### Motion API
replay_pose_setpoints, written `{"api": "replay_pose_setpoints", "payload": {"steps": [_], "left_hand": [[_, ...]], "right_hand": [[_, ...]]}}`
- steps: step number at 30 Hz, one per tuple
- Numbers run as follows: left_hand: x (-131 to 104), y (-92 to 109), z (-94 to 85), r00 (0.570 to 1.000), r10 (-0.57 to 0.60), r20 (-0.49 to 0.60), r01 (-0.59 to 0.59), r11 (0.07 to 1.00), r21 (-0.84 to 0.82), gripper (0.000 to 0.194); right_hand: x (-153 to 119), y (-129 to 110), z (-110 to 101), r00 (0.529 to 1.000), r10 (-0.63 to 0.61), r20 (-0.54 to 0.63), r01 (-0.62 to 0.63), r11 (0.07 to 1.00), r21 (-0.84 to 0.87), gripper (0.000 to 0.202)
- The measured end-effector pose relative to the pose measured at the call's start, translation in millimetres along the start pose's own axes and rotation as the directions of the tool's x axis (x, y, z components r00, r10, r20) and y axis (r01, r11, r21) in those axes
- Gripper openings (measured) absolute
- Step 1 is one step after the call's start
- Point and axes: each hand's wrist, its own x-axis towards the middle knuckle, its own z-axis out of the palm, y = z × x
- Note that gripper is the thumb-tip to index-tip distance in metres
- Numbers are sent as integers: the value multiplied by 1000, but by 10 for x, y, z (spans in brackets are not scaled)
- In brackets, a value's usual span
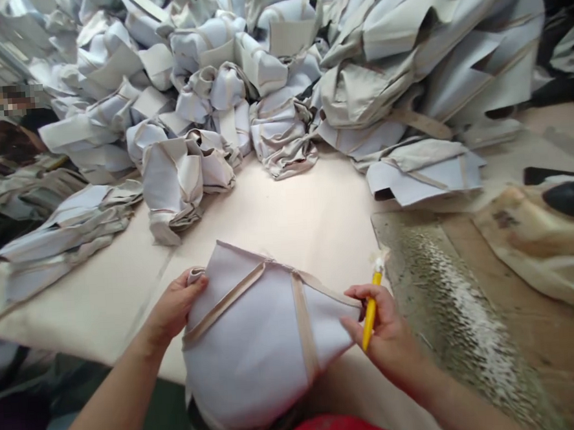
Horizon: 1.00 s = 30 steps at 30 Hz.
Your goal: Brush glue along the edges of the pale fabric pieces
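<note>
A pale grey-white fabric piece (250, 334) with beige strips across it is stretched between both hands at the near edge of the table. My left hand (176, 303) grips its left edge, thumb on top. My right hand (384, 326) pinches the right corner and also holds a yellow tool (372, 310), its whitish tip pointing up and away from me. The underside of the fabric piece is hidden.
A large heap of similar pieces (231, 95) lies across the back of the pale table (267, 210). More are stacked at left (69, 231). On the right are a board covered in white residue (468, 308) and a yellowish plastic bag (527, 246).
</note>
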Motion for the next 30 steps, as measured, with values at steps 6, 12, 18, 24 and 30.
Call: {"api": "replay_pose_setpoints", "payload": {"steps": [6,12,18,24,30], "left_hand": [[-233,385,413,655,748,108,-529,352,772,51],[-292,848,1318,477,296,828,-873,49,485,50],[-109,882,1582,482,-19,876,-872,90,482,43],[-132,816,1501,474,95,875,-878,125,462,35],[-178,840,1482,461,107,881,-886,96,453,25]], "right_hand": [[-54,-27,18,967,-253,2,253,967,31,28],[-5,-58,18,927,-375,29,373,926,57,31],[-20,3,-40,949,-316,7,315,949,21,31],[77,40,-61,983,-171,67,173,984,-30,34],[95,16,-69,981,-137,135,144,989,-44,26]]}}
